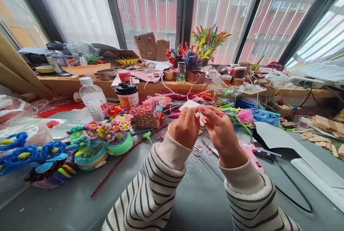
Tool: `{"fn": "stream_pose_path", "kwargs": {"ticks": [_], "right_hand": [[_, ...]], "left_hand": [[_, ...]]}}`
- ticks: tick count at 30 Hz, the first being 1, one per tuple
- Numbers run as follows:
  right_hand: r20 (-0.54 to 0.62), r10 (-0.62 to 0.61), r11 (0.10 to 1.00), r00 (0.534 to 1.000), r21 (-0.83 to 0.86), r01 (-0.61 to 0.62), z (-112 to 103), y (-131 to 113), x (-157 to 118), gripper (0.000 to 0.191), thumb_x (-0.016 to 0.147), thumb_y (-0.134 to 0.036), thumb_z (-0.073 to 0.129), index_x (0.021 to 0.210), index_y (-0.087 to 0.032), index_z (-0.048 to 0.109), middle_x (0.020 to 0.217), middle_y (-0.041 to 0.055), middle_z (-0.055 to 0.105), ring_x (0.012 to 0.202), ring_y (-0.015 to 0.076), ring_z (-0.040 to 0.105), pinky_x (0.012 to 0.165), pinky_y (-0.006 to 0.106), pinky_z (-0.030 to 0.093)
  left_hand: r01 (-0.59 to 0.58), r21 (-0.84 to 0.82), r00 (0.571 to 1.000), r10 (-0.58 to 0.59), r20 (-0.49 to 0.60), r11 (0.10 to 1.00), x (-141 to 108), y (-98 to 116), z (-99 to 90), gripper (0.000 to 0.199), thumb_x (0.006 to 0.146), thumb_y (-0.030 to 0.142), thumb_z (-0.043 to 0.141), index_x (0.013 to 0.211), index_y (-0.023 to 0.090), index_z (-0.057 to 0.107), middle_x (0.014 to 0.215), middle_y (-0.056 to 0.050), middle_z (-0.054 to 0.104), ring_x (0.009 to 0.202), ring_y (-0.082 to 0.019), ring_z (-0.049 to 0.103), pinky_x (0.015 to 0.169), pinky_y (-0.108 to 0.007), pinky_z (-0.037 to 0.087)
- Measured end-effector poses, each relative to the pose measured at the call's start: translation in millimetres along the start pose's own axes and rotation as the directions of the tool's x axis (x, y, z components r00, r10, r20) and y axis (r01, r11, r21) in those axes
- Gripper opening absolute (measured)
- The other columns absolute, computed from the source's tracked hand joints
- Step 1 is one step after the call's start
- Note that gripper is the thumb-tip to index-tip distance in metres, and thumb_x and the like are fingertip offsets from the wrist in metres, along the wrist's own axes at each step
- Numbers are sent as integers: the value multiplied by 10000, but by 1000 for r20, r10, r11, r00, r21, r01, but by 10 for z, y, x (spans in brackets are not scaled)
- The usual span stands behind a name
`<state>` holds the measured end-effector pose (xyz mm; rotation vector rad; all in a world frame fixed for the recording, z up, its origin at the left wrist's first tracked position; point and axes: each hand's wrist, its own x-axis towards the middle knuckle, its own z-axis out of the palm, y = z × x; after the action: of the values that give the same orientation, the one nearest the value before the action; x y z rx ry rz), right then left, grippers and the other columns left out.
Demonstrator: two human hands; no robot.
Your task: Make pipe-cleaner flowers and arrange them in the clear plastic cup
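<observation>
Over the middle of the grey table, my left hand (pixel 186 125) and my right hand (pixel 224 134) meet at the fingertips. Both are closed in a pinch, and whatever they grip is hidden or too small to name. A white flat piece (pixel 189 104) shows just behind my left fingers; I cannot tell whether it is held. Scissors (pixel 197 151) lie on the table below my hands, among glittery bits and thin wire stems (pixel 212 170). To the right of my right hand is a pink glue gun (pixel 249 152), with a fluffy pink flower (pixel 244 116) behind it.
Pipe-cleaner flower pots (pixel 119 145) and blue flowers (pixel 24 155) stand at left. Behind them are a plastic bottle (pixel 92 98) and a lidded cup (pixel 127 95). A red pipe cleaner (pixel 118 168) lies in front. Wooden sticks (pixel 325 127) and a black cable (pixel 292 197) are at right.
</observation>
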<state>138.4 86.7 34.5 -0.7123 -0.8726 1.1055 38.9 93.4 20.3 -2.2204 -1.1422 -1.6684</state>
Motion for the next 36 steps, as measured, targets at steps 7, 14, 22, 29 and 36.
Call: {"fn": "stream_pose_path", "kwargs": {"ticks": [7,14,22,29,36], "right_hand": [[-50,-8,1000,999,-25,6,13,3,-11,58,543,-210,712,554,-200,657,648,-33,578,650,95,503,626,246,391],[-72,-16,998,997,-68,11,6,2,-13,56,557,-210,702,549,-201,648,662,-27,578,620,92,486,592,258,365],[-76,2,999,997,-54,-6,22,-3,-18,67,534,-206,720,556,-189,660,684,-25,565,629,81,482,609,250,372],[-59,-67,992,996,-109,60,17,7,-22,37,575,-198,699,562,-202,664,682,-28,539,663,87,490,670,253,394],[-49,-89,988,995,-127,83,8,8,-23,29,580,-195,691,563,-197,667,684,-31,519,687,88,493,687,248,392]], "left_hand": [[31,98,982,-12,-186,995,-101,10,134,167,800,197,501,912,208,624,716,-42,640,536,-119,535,494,-197,342],[-86,74,991,93,-96,994,-97,-87,113,205,801,209,491,950,216,632,724,-47,653,501,-112,518,463,-193,335],[-198,187,976,211,-53,962,-55,-91,36,189,796,185,487,895,191,648,657,-58,659,433,-100,504,409,-196,310],[-312,232,949,312,39,921,-1,-91,-74,189,783,134,482,875,144,647,709,-102,695,471,-136,585,402,-202,355],[-423,388,865,493,-97,819,-17,-114,-34,139,769,86,505,855,91,613,688,-83,701,407,-104,566,379,-191,381]]}}
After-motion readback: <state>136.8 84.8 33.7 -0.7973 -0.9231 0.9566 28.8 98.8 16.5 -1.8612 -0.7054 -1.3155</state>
